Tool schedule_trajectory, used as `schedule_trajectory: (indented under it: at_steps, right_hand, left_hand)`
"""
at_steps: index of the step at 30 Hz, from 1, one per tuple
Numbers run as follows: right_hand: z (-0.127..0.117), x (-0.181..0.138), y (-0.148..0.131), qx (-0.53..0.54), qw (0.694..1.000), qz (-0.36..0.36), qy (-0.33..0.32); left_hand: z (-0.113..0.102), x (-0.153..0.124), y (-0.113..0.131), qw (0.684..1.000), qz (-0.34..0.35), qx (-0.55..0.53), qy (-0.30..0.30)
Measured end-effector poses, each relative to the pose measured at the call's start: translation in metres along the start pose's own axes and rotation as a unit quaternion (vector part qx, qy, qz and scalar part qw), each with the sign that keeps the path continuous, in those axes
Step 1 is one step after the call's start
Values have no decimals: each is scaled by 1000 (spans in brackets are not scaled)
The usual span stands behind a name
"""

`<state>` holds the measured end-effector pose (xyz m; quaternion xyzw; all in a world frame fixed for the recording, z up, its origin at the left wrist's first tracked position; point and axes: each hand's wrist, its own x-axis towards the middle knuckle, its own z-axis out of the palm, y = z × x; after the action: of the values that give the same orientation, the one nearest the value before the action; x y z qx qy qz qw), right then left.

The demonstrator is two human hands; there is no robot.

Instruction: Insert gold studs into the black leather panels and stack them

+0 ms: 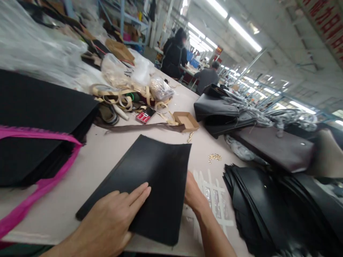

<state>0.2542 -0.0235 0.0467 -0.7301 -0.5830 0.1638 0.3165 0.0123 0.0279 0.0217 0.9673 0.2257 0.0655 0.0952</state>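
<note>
A black leather-like panel (163, 178) is tilted above the table, with its right side raised and a gentle bend across it. My left hand (118, 210) grips its near edge, with index and middle fingers stretched over the top face and the other fingers curled. The left thumb is mostly hidden at the edge. Behind the panel's right edge is my right hand (190, 191), its fingers concealed by the panel. To the right of that hand, strips of white backing (214, 200) lie on the table. Small gold-coloured metal pieces (215, 157) sit in a pile farther back.
A stack of black sheets (40, 103) with a magenta strap (60, 171) stands left. More black panels (257, 203) lie right, below dark bags (217, 109). Behind are an open cardboard box (187, 121), beige strips (125, 100) and plastic wrap. People work in the background.
</note>
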Motion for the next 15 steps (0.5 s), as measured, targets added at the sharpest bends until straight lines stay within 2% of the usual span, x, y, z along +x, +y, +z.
schedule_trajectory:
  at_steps: [2,4,6,8,11,15]
  right_hand:
    - [-18,0,32,-119,992,42,6]
    - [-42,1,67,-218,969,109,45]
    - [-66,2,99,-264,947,165,81]
    - [-84,5,124,-308,927,197,87]
    - [-94,12,146,-351,910,213,59]
    - [-95,26,156,-381,896,226,14]
  left_hand:
    - [14,3,3,1000,-12,12,-19]
    - [23,1,4,1000,-19,16,-9]
    - [27,-2,2,1000,-22,2,4]
    - [31,-5,-1,1000,-20,-16,8]
    - [38,-8,-5,1000,-13,-26,-1]
    - [44,-11,-5,999,-22,-45,-13]
